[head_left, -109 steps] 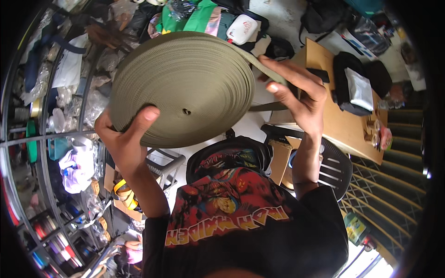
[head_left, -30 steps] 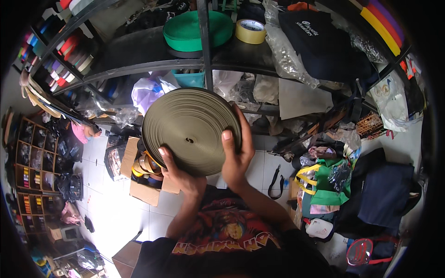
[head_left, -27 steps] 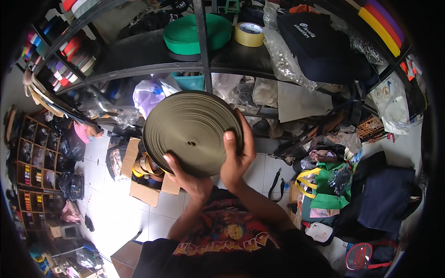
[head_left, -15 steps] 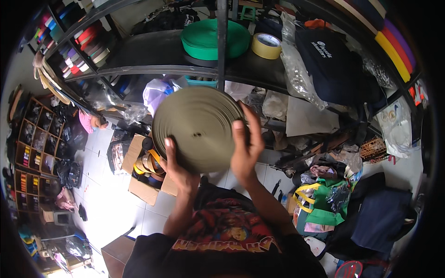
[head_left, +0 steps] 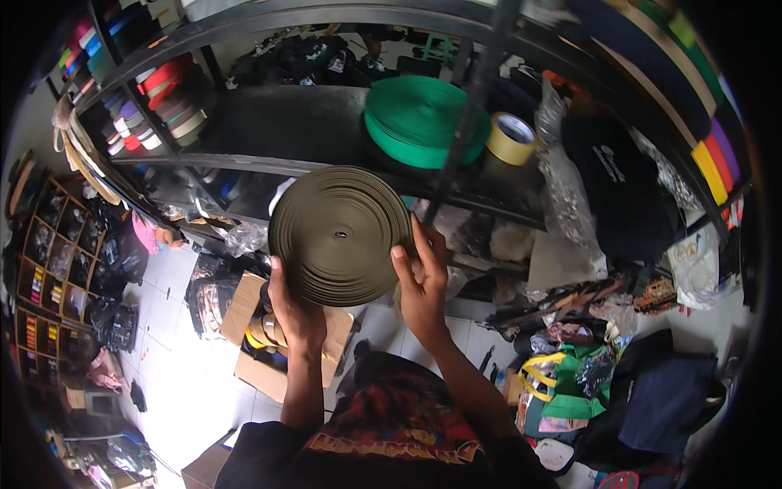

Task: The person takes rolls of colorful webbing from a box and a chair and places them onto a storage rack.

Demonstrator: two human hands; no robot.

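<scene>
Between my two hands is a large flat roll of olive webbing (head_left: 338, 236), its coiled face turned up toward me. My left hand (head_left: 298, 314) grips the roll's lower left rim, thumb up along the edge and the other fingers hidden beneath. On the right rim, my right hand (head_left: 425, 281) is closed with the thumb on the near face and fingers around the side. Just beyond, on the dark shelf (head_left: 277, 122), lies a thick roll of green webbing (head_left: 419, 118), partly behind a metal post. A roll of yellowish tape (head_left: 511, 138) stands beside it.
Below the roll, an open cardboard box (head_left: 261, 383) on the tiled floor holds more rolls. A black metal post (head_left: 472, 106) rises in front of the shelf. Rightward are a dark bag (head_left: 615, 175), plastic wrapping and a green bag (head_left: 574, 383). A cubbyhole rack (head_left: 49, 277) stands far left.
The shelf and its rolls appear shifted in view, the green roll and post now farther right. The olive roll stays held in both hands, slightly lower and more tilted.
</scene>
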